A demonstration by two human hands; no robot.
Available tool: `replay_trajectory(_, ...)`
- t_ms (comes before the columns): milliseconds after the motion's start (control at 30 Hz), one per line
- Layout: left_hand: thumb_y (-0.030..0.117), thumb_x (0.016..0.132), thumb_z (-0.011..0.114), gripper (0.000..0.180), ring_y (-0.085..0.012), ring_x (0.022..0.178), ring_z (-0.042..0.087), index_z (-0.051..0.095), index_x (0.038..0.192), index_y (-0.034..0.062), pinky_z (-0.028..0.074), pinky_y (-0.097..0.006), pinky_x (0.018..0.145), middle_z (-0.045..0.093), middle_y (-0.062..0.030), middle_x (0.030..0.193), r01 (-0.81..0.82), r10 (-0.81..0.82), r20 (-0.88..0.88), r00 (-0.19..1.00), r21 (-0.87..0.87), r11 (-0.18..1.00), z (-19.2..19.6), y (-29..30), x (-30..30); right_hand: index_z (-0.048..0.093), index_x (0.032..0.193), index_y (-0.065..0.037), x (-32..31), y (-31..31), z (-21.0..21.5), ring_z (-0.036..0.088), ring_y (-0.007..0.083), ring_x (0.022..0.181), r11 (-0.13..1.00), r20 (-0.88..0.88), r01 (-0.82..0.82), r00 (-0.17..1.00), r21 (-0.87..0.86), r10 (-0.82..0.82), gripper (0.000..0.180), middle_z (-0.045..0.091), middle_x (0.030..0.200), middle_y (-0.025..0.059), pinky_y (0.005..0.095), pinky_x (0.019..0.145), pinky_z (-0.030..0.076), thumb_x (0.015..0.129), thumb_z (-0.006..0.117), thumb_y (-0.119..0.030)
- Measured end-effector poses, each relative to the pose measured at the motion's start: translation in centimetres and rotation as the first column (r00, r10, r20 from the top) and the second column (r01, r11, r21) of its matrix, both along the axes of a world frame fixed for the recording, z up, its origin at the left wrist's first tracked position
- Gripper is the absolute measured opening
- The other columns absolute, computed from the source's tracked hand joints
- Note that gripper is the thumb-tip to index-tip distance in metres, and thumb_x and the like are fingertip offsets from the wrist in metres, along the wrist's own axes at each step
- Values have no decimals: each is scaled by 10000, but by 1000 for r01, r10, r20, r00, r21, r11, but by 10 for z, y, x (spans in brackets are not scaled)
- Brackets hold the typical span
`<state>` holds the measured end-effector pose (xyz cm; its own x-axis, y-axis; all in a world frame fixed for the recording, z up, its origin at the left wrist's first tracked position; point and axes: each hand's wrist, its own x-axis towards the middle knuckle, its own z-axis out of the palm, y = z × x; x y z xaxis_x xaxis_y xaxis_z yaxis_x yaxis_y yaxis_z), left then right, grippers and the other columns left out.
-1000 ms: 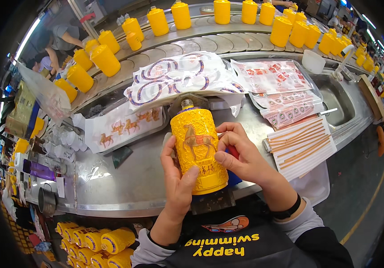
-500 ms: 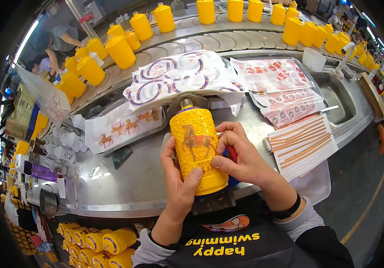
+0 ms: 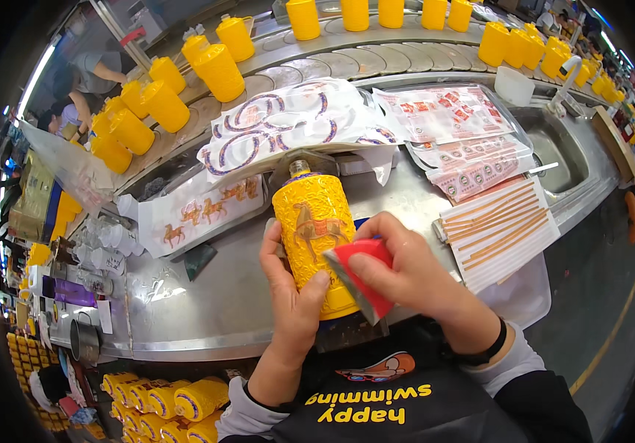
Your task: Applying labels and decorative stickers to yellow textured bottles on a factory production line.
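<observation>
A yellow embossed bottle (image 3: 325, 196) with a brown horse picture leans in front of me, its clear neck pointing away. My left hand (image 3: 286, 292) grips its left side, thumb on the lower front. In my right hand (image 3: 421, 277) is a red scraper (image 3: 357, 255) with a grey edge, which lies over the bottle's lower right front. That edge hides part of the horse's legs and the marking below; whether it presses on the surface I cannot tell. Sheets of horse decals (image 3: 207, 210) lie left of the bottle.
Beyond the bottle lie sheets of curved blue bands (image 3: 277, 125). Red-printed sheets (image 3: 443, 114) and brown strips (image 3: 498, 225) sit to the right, near a sink (image 3: 554, 159). Yellow bottles line the curved conveyor (image 3: 362, 66); more bottles (image 3: 162, 399) are stacked lower left.
My right hand has turned and brought the red scraper out over the bottle's lower front. My left hand still holds the bottle. Bottles on the conveyor have shifted.
</observation>
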<state>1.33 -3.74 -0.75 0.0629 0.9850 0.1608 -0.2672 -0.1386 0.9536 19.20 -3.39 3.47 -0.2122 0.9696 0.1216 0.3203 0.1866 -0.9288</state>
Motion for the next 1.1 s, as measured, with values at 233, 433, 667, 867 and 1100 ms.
replay_trajectory(233,50,823,534,786,-253,1340,346,116,1488,68,267,-391,1130,295,-163,1438,40,-40,34,999,15,999,-2,-1,-4,576,1041,-39,2,-6,1,619,267,703,986,-29,104,994,128,-101,254,622,814,128,351,657,501,830,690,-124)
replay_trajectory(433,119,846,527,748,-266,1334,369,142,1483,57,277,-395,1128,320,-170,1438,30,-22,256,966,-30,999,2,-3,-1,639,1006,-95,-1,-10,18,580,237,728,794,205,-295,954,531,217,256,582,777,81,361,670,440,766,728,-84)
replay_trajectory(667,48,860,522,749,-238,1335,353,117,1490,44,264,-386,1129,319,-164,1424,37,-39,77,996,26,999,2,-3,0,593,1050,-19,2,-5,-9,635,189,783,990,-227,30,972,-137,-61,216,651,884,123,292,714,504,902,638,-169)
replay_trajectory(867,123,897,505,707,-246,1351,328,127,1489,38,237,-379,1137,288,-159,1461,68,-71,223,972,19,998,1,-3,-4,546,1186,-21,18,-6,-18,580,88,862,987,-115,148,984,65,-140,279,620,1020,63,239,748,491,957,584,-175)
replay_trajectory(1100,125,917,481,677,-248,1363,311,130,1488,30,224,-382,1145,280,-159,1472,55,-58,171,984,20,998,0,-4,-3,364,1405,57,-10,5,-27,523,387,1135,992,-72,6,997,128,4,734,561,1201,256,446,989,396,900,639,-400)
